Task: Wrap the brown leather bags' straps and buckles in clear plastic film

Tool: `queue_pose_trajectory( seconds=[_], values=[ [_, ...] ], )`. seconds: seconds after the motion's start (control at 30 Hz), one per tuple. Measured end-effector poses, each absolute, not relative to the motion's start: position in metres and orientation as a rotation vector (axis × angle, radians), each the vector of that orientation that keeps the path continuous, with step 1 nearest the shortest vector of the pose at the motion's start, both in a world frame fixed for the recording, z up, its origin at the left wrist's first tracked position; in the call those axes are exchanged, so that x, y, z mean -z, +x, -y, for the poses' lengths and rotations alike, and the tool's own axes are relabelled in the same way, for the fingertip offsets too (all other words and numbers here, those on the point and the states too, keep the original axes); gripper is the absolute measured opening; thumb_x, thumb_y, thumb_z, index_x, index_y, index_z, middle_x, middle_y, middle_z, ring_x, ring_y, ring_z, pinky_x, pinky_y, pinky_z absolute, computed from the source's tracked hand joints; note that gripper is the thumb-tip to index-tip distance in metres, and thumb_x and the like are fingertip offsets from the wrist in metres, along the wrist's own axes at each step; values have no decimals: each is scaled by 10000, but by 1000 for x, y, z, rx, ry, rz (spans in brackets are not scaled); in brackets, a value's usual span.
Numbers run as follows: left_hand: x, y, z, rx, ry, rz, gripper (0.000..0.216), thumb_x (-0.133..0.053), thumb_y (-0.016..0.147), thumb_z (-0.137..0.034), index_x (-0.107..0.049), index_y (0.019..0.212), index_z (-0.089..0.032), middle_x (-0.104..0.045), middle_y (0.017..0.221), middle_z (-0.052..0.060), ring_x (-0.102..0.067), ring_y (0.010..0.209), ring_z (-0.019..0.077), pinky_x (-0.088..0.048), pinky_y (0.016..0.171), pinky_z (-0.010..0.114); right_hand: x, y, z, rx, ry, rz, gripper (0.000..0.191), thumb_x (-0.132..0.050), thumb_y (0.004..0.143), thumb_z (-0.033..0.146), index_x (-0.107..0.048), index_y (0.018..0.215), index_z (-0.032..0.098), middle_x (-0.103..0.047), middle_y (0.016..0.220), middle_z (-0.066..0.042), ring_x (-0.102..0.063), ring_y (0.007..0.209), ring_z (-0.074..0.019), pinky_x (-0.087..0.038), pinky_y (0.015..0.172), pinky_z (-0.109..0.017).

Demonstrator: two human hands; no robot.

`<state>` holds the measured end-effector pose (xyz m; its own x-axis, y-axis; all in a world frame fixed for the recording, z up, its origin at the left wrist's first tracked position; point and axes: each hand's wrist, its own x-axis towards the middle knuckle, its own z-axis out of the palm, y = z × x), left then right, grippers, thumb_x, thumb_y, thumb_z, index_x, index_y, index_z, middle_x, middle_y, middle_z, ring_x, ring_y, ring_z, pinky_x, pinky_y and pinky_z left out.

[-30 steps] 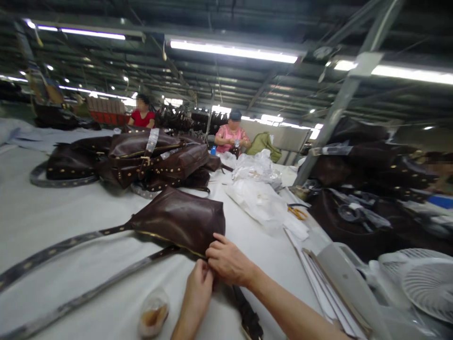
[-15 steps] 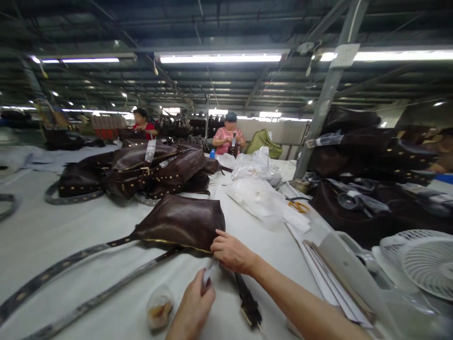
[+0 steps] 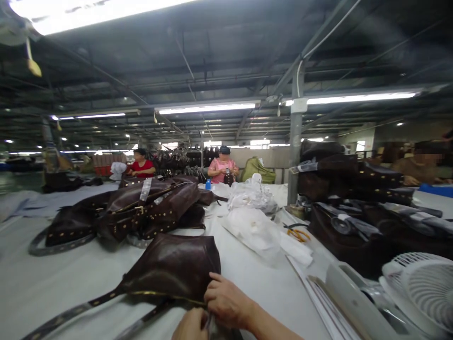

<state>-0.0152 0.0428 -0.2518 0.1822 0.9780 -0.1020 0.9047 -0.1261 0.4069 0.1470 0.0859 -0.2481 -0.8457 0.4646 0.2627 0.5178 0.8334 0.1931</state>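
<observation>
A dark brown leather bag lies on the white-covered table, its gold zip edge facing me. My right hand is closed at the bag's near right corner, fingers bent round the edge. Close beside it, at the bottom of the view, my left hand is closed too. What its fingers hold is hidden; a greyish, shiny piece shows between the two hands. From the bag's left end a studded strap, wrapped in clear film, runs toward the lower left. A second strap comes out under the near edge.
Several studded brown bags are heaped behind. White plastic wrapping and orange-handled scissors lie to the right. A white fan and stacked bags stand far right, near a metal post. Co-workers sit across.
The camera has tilted up, so the bag and hands appear lower. My left hand has moved up against my right hand. My right hand stays at the bag's corner.
</observation>
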Motion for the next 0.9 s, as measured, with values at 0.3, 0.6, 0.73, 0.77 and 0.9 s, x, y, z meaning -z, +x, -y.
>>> queue_pose_trajectory(
  seconds=[0.3,0.6,0.73,0.77,0.9],
  values=[
    [220,-3,-24,-73,2278,-1893,344,-366,846,-38,-642,1002,-170,-689,1018,125,-655,943,243,-438,771,314,242,154,-87,188,-731,2856,123,-550,792,149,-668,811,180,-675,942,-38,-561,983,-190,-262,1113,-433],
    [243,6,-24,-304,2256,-1944,287,-360,916,-87,-608,1038,-166,-625,1058,100,-626,938,190,-437,757,268,232,153,-78,224,-785,2847,113,-552,836,155,-659,810,177,-655,950,-38,-568,982,-178,-276,1119,-408],
    [244,6,-21,-340,2206,-1978,244,-377,921,-120,-598,1012,-171,-623,1026,81,-622,921,189,-432,732,264,232,140,-37,51,-1074,2484,208,-443,903,129,-646,935,159,-636,987,-92,-582,941,-185,-435,973,-374],
    [242,5,-20,-327,2195,-1977,231,-384,921,-130,-597,1000,-172,-622,1021,77,-620,918,187,-431,730,264,236,135,-24,-120,-1181,2267,217,-441,898,131,-651,936,167,-640,965,-88,-591,907,-180,-475,896,-341],
    [239,4,-18,-255,2155,-1985,191,-407,922,-162,-595,951,-172,-625,1018,70,-620,917,187,-417,721,264,258,116,12,-1046,-1383,1389,220,-487,805,179,-695,879,177,-661,780,-38,-612,682,-157,-480,564,-253]
  ],
)
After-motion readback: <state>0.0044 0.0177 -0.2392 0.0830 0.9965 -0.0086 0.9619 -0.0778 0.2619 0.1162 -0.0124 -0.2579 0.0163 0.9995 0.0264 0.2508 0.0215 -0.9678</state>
